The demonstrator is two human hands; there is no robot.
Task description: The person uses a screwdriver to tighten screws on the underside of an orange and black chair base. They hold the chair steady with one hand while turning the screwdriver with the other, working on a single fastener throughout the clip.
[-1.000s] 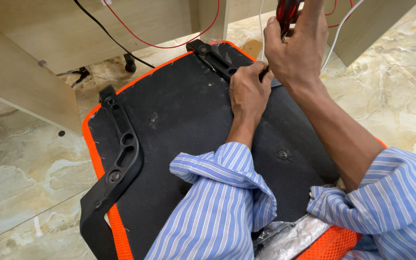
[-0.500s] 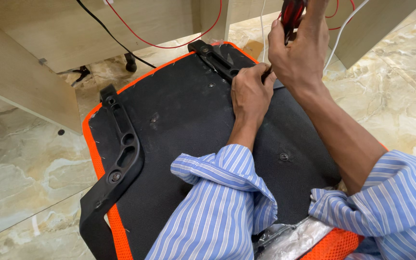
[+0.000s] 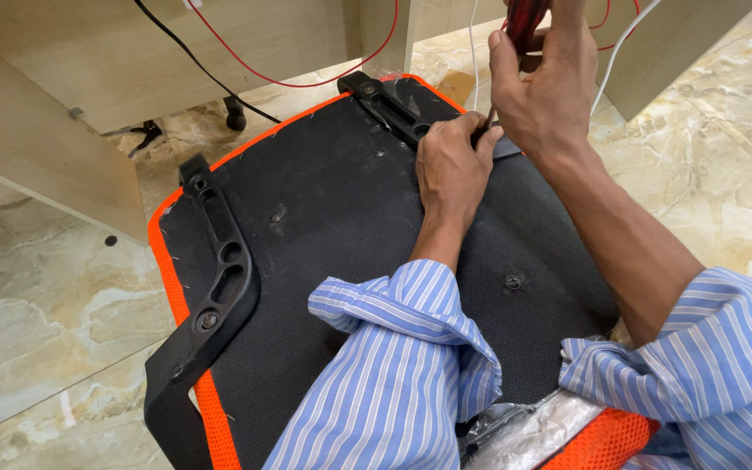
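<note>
Working a red-handled screwdriver (image 3: 522,26) down into the black armrest bracket (image 3: 391,104) at the far edge of the upturned chair seat (image 3: 341,226), we keep our right hand (image 3: 541,87) wrapped tight around the handle and our left hand (image 3: 450,165) pinched narrow about the shaft, where it meets the bracket. The seat lies underside up on the marble floor (image 3: 36,305), its black fabric panel ringed by an orange rim (image 3: 165,270); a second bracket (image 3: 219,261) runs along its left edge, and one bare screw head (image 3: 512,281) shows near the right side.

The screwdriver stands close to upright, its long axis running from the handle at the top of the frame down to the tip, which points into the bracket; the tip itself is hidden behind our left fingers. The bracket's own long axis runs along the seat's far edge, slanting toward the far-left corner.

We judge the main risk to be a slip: should the tip ride out of the screw under pressure, it could jab the steadying fingers or tear the fabric. A red wire (image 3: 306,83) and a white cable (image 3: 620,43) hang close to the handle and could snag it.
</note>
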